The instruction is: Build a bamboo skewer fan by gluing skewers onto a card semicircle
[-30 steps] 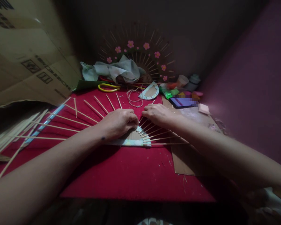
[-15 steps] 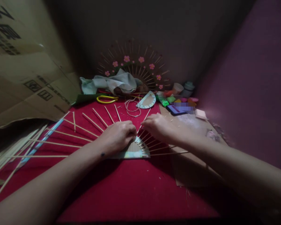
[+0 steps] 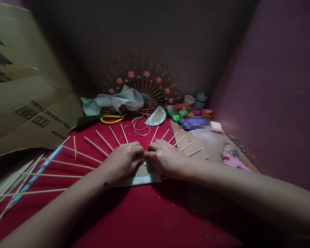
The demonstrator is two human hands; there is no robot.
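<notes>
A half-round cardboard piece (image 3: 141,179) with a pale blue patterned rim lies on the red cloth, and thin bamboo sticks (image 3: 103,139) fan out from it. My left hand (image 3: 129,156) bears on its upper edge, fingers curled in and closed; what they grip is hidden. Fingertips of my right hand (image 3: 165,156) meet those of the left there, pinched at the lower end of a bamboo stick (image 3: 154,134) that rises between the hands. The right hand covers part of the cardboard and several stick ends.
Behind are a flowered stick fan (image 3: 158,80), yellow-handled scissors (image 3: 112,119), string (image 3: 138,129) and a second half-disc (image 3: 157,116). A pink glue gun (image 3: 232,156) lies right on a cardboard sheet (image 3: 193,141). A carton (image 3: 23,89) and loose sticks (image 3: 12,181) stand left.
My right hand has come down and left along the stick to meet my left hand at the cardboard's edge. The left hand stays on the piece. The view has shifted slightly.
</notes>
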